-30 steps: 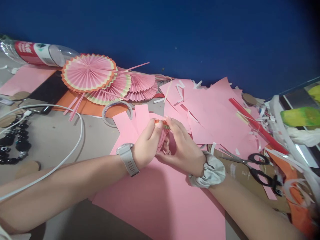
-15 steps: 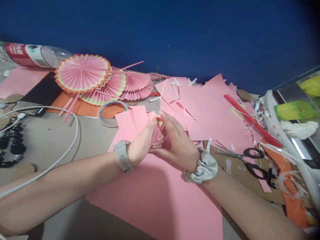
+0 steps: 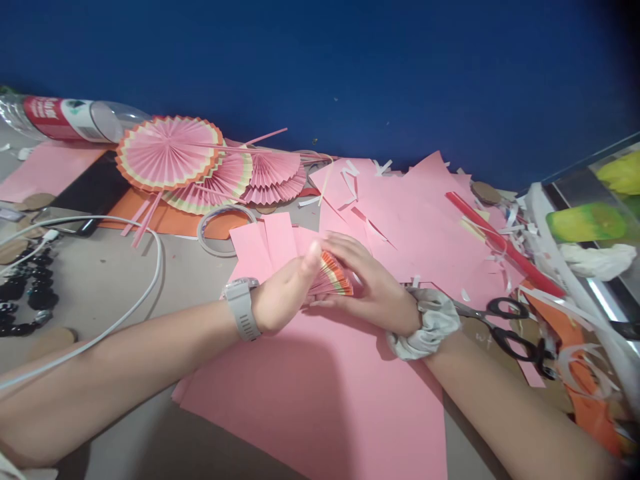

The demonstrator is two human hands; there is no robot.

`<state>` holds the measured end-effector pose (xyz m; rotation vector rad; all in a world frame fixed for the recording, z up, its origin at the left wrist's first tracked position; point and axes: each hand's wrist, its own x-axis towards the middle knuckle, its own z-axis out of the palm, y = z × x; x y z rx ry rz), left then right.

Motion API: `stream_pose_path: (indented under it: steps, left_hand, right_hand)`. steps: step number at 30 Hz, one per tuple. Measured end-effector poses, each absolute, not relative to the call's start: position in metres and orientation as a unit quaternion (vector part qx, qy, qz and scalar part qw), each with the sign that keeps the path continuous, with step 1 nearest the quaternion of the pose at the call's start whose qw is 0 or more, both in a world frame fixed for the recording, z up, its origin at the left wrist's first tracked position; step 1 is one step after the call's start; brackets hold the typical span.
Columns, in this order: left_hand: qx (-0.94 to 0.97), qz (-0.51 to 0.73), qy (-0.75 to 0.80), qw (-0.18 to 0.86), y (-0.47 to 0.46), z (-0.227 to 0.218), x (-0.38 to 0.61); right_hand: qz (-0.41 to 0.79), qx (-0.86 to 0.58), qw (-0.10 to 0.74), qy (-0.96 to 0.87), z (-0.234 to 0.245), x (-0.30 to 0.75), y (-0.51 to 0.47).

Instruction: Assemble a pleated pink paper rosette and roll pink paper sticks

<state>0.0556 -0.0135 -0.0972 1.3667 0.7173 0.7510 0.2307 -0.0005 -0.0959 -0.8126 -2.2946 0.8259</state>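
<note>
A pleated paper fan, pink with an orange and yellow edge, is partly spread between my two hands. My left hand is closed on its narrow pink end, thumb up and fingers mostly hidden. Curved round the fan from the right, my right hand has its fingers over the far side and its thumb below, near the orange edge. Beneath both hands lies a large sheet of pink paper. Smaller pink paper pieces stick out just beyond my left hand.
Finished round paper fans and a roll of tape lie at the back left, near a plastic bottle, a phone and a white cable. Pink sheets and scraps, a red strip and scissors are on the right.
The fan has spread wider, showing more of its orange and yellow edge toward the right. My right hand has shifted slightly right, and my left thumb has moved a little down and right.
</note>
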Motion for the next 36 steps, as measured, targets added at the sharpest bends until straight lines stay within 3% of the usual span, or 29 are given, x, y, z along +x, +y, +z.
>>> stream_pose_path:
  steps: [3,16,26,30,36]
  left_hand:
    - [0.639,0.311,0.289,0.641,-0.013,-0.098,0.052]
    - [0.530,0.289,0.248,0.758,-0.014,-0.095,0.058]
    - [0.576,0.250,0.252,0.736,-0.013,-0.095,0.055]
    - [0.618,0.299,0.307,0.659,-0.018,-0.093,0.053]
    - [0.768,0.315,0.404,0.384,-0.022,-0.090,0.050]
  right_hand:
    - [0.290,-0.275,0.272,-0.875,-0.090,0.233,0.004]
    - [0.306,-0.309,0.298,-0.850,-0.072,0.244,0.008]
    - [0.256,-0.315,0.220,-0.887,-0.048,0.248,0.006]
    - [0.256,-0.322,0.243,-0.879,-0.042,0.258,0.010]
    - [0.343,-0.337,0.302,-0.823,-0.043,0.276,0.014]
